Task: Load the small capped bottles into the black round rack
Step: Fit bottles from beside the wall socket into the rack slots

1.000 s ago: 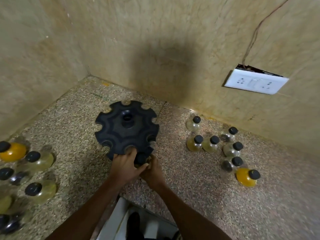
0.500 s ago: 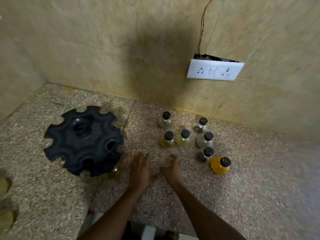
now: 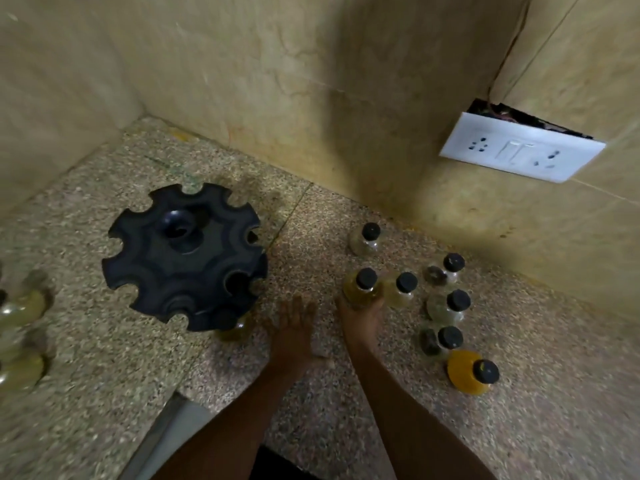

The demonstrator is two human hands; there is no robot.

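Now R hand (image 3: 360, 315) grips yellow bottle (image 3: 362, 289), rack (image 3: 183, 258) well left

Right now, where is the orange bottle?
In the head view the orange bottle stands on the floor at the lower right, nearest the camera in the cluster of bottles, just beyond a clear bottle and right of the right hand.

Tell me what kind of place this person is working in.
Probably an indoor room corner, worked at floor level, perhaps in a home. A speckled stone floor meets beige tiled walls, and a white switch and socket plate hangs loose from the wall with wires showing behind it.
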